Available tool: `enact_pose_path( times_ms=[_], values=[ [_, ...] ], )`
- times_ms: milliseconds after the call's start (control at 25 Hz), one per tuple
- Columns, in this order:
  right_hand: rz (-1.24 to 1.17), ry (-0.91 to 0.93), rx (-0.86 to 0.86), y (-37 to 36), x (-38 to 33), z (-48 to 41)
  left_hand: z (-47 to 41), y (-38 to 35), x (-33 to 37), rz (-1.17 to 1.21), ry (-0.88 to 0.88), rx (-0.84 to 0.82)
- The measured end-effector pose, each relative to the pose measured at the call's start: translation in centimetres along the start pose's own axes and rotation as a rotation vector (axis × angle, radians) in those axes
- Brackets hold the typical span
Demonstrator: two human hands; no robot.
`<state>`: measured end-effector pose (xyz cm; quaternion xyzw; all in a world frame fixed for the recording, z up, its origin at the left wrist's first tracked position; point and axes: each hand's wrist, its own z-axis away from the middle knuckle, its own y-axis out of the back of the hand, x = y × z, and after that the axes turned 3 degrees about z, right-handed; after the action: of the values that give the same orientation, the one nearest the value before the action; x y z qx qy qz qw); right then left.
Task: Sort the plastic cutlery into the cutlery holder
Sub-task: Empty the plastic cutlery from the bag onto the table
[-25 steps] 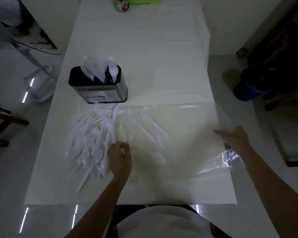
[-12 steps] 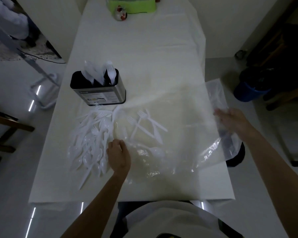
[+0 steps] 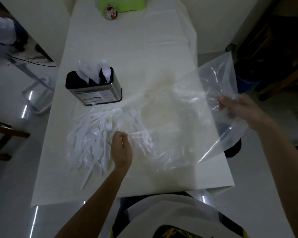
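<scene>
Left hand [image 3: 121, 151]: fingers pinched shut on the near edge of the clear bag [image 3: 187, 121], low by the counter [image 3: 144, 52]; I think it holds that edge down
Right hand [image 3: 237, 109]: fingers closed on the bag's far side, lifted off the counter's right edge; looks like it pulls the bag away from the pile
Cutlery [image 3: 93, 140]: white forks and spoons in a loose heap just left of the left hand; some lie under the bag
Holder [image 3: 93, 90]: dark tin standing up just behind the heap; a few pieces already stick out the top
Counter: long, with a white cloth
Room: dim; shiny pale floor; a green box [image 3: 122, 4] at the far end; a blue bin [image 3: 248, 83] off to the right
</scene>
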<state>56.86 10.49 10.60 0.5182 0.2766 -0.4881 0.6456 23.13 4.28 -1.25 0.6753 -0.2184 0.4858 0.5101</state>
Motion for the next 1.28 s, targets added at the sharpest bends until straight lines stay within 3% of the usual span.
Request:
enact_pose_path(
  times_ms=[80, 200, 360, 480, 640, 800, 1120, 1280],
  values=[
    [0.024, 0.043, 0.116, 0.1, 0.5, -0.1, 0.7, 0.5, 0.1, 0.027, -0.052, -0.035],
    [0.089, 0.057, 0.107, 0.4, 0.9, -0.2, 0.4, 1.3, -1.0, 0.165, -0.048, -0.13],
    [0.137, 0.021, 0.06, 0.8, 1.2, -0.5, -1.0, 1.8, -4.4, -0.162, -0.275, -0.341],
    [0.114, 0.045, 0.075, 0.6, 1.5, -0.4, -2.0, 0.3, -5.3, -0.363, -0.309, -0.417],
    [0.086, 0.024, 0.101, 0.5, 2.3, 0.0, -1.7, -3.1, -3.8, -0.508, -0.086, -0.408],
    [0.083, -0.01, 0.113, 0.1, 3.2, 0.3, -1.2, -5.0, -2.8, -0.64, -0.059, -0.332],
    [0.18, -0.022, 0.2, 0.3, 3.7, -0.7, -2.0, -2.8, -5.1, -0.66, -0.243, -0.25],
    [0.18, -0.026, 0.192, 0.3, 3.7, -1.2, -2.4, -3.1, -5.3, -0.782, -0.451, -0.407]
  ],
)
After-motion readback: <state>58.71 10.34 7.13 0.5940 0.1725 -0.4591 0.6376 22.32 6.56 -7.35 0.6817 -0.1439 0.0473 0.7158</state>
